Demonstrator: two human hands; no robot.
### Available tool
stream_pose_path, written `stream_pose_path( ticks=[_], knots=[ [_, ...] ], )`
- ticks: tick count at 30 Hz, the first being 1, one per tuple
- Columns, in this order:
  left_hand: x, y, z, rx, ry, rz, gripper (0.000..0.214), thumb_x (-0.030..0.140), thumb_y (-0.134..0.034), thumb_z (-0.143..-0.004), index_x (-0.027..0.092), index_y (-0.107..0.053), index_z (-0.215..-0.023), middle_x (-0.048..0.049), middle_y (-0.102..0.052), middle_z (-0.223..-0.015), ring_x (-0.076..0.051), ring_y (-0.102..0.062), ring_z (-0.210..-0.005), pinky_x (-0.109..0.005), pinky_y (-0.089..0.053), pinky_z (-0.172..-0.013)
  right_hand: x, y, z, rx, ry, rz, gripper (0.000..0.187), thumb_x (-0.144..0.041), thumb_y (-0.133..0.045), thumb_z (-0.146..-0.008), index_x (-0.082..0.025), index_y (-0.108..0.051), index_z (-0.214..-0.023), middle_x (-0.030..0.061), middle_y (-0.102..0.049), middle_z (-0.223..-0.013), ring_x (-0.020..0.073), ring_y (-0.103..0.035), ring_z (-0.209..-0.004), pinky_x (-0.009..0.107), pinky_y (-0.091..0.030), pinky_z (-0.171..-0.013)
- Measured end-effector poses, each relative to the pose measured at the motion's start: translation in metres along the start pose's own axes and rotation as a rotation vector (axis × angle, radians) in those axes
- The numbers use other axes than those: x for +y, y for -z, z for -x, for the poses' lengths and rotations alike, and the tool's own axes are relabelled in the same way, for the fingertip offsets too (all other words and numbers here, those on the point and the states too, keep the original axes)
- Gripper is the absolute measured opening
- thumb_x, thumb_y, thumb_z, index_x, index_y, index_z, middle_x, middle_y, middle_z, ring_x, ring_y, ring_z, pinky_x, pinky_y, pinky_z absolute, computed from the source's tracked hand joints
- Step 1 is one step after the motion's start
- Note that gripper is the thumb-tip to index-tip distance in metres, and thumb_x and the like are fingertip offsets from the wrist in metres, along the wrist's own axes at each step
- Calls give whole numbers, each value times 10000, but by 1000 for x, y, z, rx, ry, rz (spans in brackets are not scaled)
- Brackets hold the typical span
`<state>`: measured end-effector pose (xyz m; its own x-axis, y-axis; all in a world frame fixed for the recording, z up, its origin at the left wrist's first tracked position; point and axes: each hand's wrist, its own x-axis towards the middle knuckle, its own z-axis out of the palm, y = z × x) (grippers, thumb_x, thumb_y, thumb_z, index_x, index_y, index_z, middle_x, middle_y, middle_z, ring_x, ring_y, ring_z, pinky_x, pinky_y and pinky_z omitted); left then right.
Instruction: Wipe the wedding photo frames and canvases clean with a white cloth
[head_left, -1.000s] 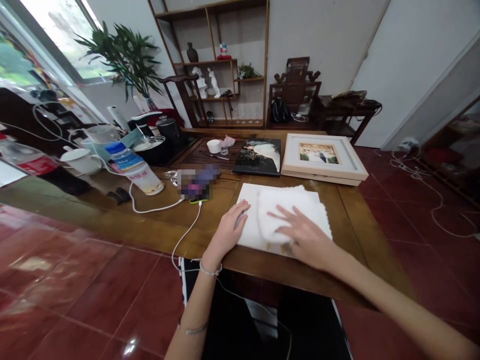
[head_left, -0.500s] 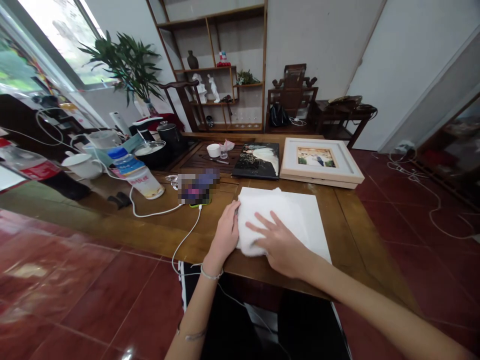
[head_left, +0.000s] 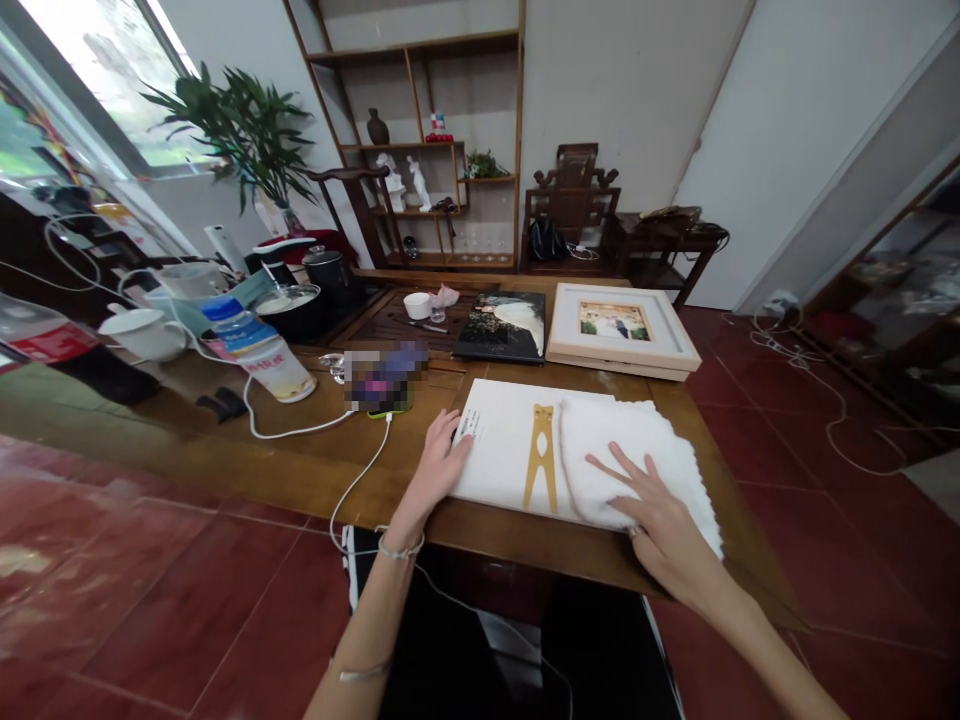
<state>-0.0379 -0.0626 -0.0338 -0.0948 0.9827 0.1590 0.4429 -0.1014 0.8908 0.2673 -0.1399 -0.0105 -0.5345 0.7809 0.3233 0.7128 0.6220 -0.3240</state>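
Note:
A flat white board [head_left: 495, 450] lies near the front edge of the wooden table, with small dark print at its upper left corner. A gold-coloured folding stand [head_left: 541, 458] with two splayed legs sits on its surface. Over the board's right part is a white cloth [head_left: 675, 440] with a scalloped edge. My right hand [head_left: 652, 505] presses down on this cloth, fingers spread. At the board's left edge, my left hand [head_left: 439, 455] rests with its fingers along the side and thumb on top, steadying it rather than gripping.
Behind the board lie a dark photo panel [head_left: 501, 326] and a pale framed picture [head_left: 622, 330]. To the left stand a milky drink bottle [head_left: 262, 350], a cola bottle [head_left: 75, 350], a white mug [head_left: 146, 332] and a blurred-out phone [head_left: 386, 380] on a white cable [head_left: 341, 495].
My right hand has swept the cloth from the board's left side to its right, uncovering the gold-coloured stand and the print. My left hand stays at the left edge. The view has shifted slightly.

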Motion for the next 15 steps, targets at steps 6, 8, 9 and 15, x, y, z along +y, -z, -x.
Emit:
stream_pose_path(
  ticks=[6,8,9,15],
  knots=[
    [41,22,8,-222,328,658,476,279,-642,-785,153,-550,-1235,-137,-565,-1289,-322,-491,-1222,-436,-383,-1015,0,7,-4,32,25,-37,416,16,-340,-572,-174,-584,-850,102,-428,-1420,272,-151,-1394,656,-150,-1076],
    [62,26,22,-185,382,818,518,240,-659,-773,149,-525,-1265,-118,-596,-1255,-287,-554,-1154,-361,-447,-954,-11,12,-7,77,10,-26,352,4,-369,-652,-180,-584,-862,122,-407,-1432,276,-198,-1384,638,-195,-1074],
    [73,27,30,-132,406,885,514,230,-652,-780,147,-521,-1270,-108,-595,-1259,-265,-556,-1155,-324,-456,-942,-21,13,-9,103,13,-14,302,-19,-398,-699,-184,-583,-871,128,-381,-1447,286,-214,-1379,638,-207,-1070],
    [129,29,88,-153,369,1094,596,355,-580,-859,296,-354,-1408,0,-355,-1481,-254,-385,-1322,-353,-367,-1064,-81,5,-27,312,117,98,218,-31,-511,-716,-185,-560,-862,103,-266,-1510,383,-202,-1366,671,-244,-1040]
  ],
)
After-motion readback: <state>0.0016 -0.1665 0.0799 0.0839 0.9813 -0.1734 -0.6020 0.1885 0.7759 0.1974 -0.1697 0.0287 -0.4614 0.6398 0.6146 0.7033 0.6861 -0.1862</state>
